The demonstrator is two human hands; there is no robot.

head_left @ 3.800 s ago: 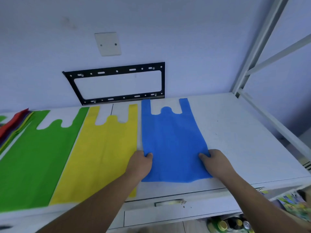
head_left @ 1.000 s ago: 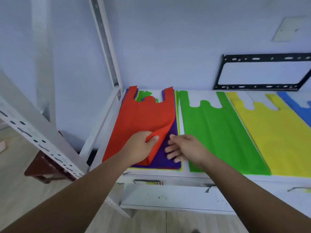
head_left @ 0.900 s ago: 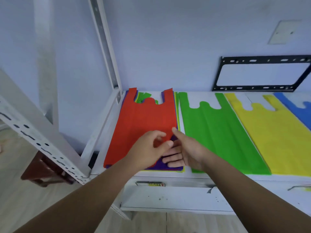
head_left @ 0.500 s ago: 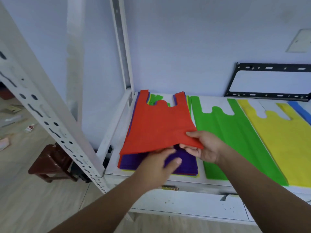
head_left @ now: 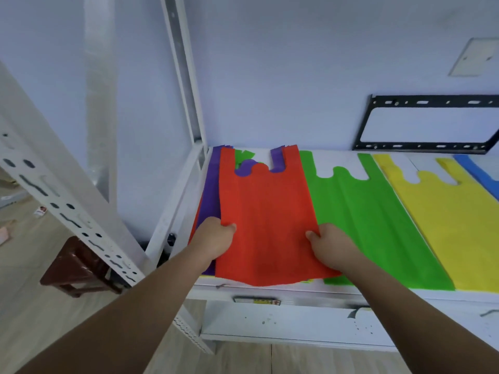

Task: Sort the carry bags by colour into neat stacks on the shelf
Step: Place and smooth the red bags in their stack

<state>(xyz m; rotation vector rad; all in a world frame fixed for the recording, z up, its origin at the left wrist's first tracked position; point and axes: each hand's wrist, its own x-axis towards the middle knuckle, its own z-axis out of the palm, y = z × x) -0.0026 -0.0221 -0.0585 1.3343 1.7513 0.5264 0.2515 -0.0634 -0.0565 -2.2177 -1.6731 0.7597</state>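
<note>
**Red bag held by both lower edges over the mixed pile**

At far left a brown stool (head_left: pixel 78 268) stands on the wooden floor (head_left: pixel 32 319), beyond a white perforated post (head_left: pixel 67 211). On the left end of the shelf (head_left: pixel 337 157) lies the mixed pile. Its purple bag (head_left: pixel 210 190) shows along the left side and between the red bag's handles, with a scrap of green at the back.

Our left hand (head_left: pixel 216 240) grips the red bag (head_left: pixel 267 220) on its left edge near the bottom, thumb on top and fingers curled underneath. The bag spreads flat between our two hands, handles pointing to the wall (head_left: pixel 270 76) and lower edge reaching the shelf's front. It covers most of the pile, and its right edge overlaps the green bag (head_left: pixel 378 220). We cannot tell whether it rests on the pile or is lifted clear.

Our right hand (head_left: pixel 328 249) pinches the red bag's right edge low down, thumb over the fabric, fingers hidden beneath.

Further right the green bag lies flat on the shelf, the yellow bag (head_left: pixel 453 225) just beside it, then a blue bag (head_left: pixel 478 171) cut off by the frame. A black bracket (head_left: pixel 432 125) hangs on the wall above them.
</note>
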